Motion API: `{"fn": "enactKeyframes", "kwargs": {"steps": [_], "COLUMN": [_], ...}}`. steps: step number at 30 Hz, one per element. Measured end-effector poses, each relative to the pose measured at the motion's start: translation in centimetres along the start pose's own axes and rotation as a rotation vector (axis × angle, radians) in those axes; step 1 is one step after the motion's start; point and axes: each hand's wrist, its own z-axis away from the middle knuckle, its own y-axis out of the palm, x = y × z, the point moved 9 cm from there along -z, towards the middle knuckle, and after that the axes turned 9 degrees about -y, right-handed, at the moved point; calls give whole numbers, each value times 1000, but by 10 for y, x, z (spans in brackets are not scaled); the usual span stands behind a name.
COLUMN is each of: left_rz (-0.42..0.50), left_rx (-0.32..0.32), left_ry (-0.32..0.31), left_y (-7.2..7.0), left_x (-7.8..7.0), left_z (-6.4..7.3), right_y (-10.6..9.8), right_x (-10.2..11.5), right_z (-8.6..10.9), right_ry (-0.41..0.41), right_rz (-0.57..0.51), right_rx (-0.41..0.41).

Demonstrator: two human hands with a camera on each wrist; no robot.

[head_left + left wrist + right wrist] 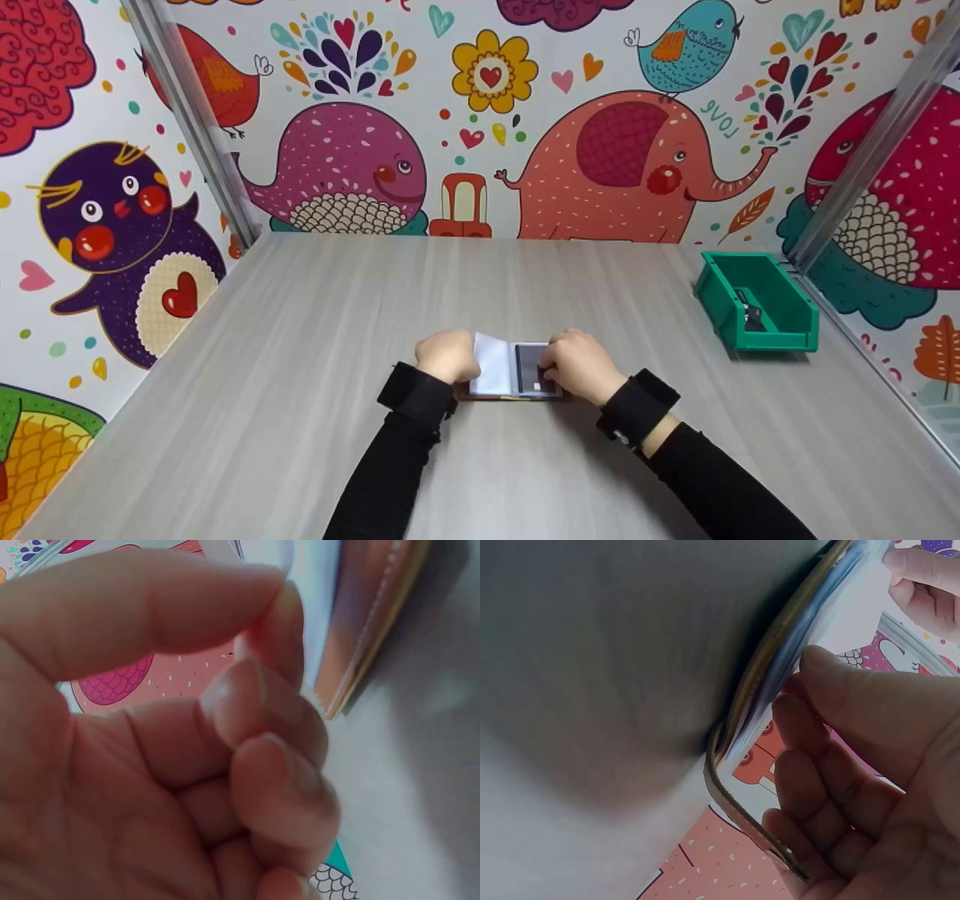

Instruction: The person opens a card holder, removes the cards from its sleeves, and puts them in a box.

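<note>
A brown card holder (514, 398) lies spread on the table, with stitching along its cover edge (367, 630) in the left wrist view. My left hand (448, 355) pinches a clear plastic sleeve (492, 366) between thumb and index finger, keeping it raised on the left side. On the right side is a dark card (529, 369) with a small pale mark. My right hand (583, 365) has its thumb and curled index finger at this card, gripping it; the fingertips' exact hold is partly hidden. A closure strap (739, 806) sticks out beside the right fingers.
A green bin (772, 342) stands at the right of the table, with small dark items (750, 311) inside. Printed panels with cartoon animals (607, 172) enclose the back and sides. Metal posts (199, 127) stand at the corners.
</note>
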Motion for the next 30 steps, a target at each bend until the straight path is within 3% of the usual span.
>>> {"fn": "enactKeyframes", "kwargs": {"steps": [30], "left_rz": [-6], "left_rx": [3], "left_ry": [-13], "left_y": [6], "left_x": [2], "left_z": [-1], "right_y": [-1], "right_x": [3], "right_z": [-1], "right_ry": [-32], "right_rz": [8], "right_rx": [-21]}}
